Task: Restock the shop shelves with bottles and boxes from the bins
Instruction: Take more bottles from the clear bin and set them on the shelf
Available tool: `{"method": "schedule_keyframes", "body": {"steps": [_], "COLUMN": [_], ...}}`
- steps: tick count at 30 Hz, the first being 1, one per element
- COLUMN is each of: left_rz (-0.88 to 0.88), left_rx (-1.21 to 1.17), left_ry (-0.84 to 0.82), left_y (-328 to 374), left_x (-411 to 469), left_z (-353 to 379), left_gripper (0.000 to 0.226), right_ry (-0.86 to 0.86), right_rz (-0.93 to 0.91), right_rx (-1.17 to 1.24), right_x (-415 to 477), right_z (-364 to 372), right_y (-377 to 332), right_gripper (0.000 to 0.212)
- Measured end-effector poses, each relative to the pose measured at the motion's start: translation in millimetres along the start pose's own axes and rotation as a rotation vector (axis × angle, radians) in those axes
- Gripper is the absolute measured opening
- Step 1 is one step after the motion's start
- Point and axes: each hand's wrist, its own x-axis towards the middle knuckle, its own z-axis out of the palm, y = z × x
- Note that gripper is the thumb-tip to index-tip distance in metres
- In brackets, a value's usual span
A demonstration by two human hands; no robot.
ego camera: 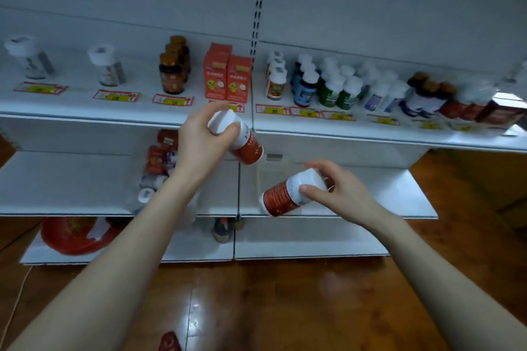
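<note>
The left hand (196, 145) curls round the white cap of a red-labelled white plastic bottle (248, 148). The bottle's axis is tilted, base down-right, just below the white upper shelf's (77, 107) front edge, so this hand is the nearer to it. The right hand (342, 191) pinches a matching second bottle (279, 196), which lies almost flat, lower, before the middle shelf (399, 194).

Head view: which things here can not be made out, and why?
All head view.
- Print on the upper red bottle in the left hand and the lower red bottle in the right hand: too small.
- Price tags: figures blurred.
- Dark boxes, shelf's right end: blurred, cut by the frame edge.
- Clear bin: contents partly behind the left forearm.
- Red object: cut by the bottom edge.
</note>
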Motion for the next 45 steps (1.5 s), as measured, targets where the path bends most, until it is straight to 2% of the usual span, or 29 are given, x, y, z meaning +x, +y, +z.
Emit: {"method": "schedule_keyframes", "body": {"steps": [8,14,18,21,28,35,40,45], "left_rz": [0.063,0.015,-0.024,-0.041,-0.033,0.055,0.080,0.043], "left_rx": [-0.167,-0.330,-0.429,-0.474,-0.496,-0.423,-0.356,-0.326], "left_ry": [-0.105,-0.222,-0.291,-0.340,-0.459,-0.490,-0.463,-0.389], "left_y": [82,117,131,139,163,170,176,192], "left_x": [-8,-7,5,23,69,92,100,104], "left_z": [87,151,193,229,313,372,410,455], "left_gripper": [0.035,0.036,0.028,0.030,0.029,0.025,0.022,0.022], "right_ry": [0.207,0.325,0.404,0.463,0.596,0.698,0.689,0.616], "right_rz": [0.056,0.146,0.196,0.219,0.248,0.239,0.239,0.157], "right_rx": [0.062,0.227,0.239,0.243,0.296,0.322,0.324,0.364], "right_x": [-52,-74,-70,-56,-18,4,26,55], "right_z": [-99,-139,-161,-182,-240,-268,-296,-337], "right_y": [51,87,112,130,172,218,262,301], "right_gripper": [0.038,0.031,0.034,0.029,0.032,0.027,0.025,0.023]}}
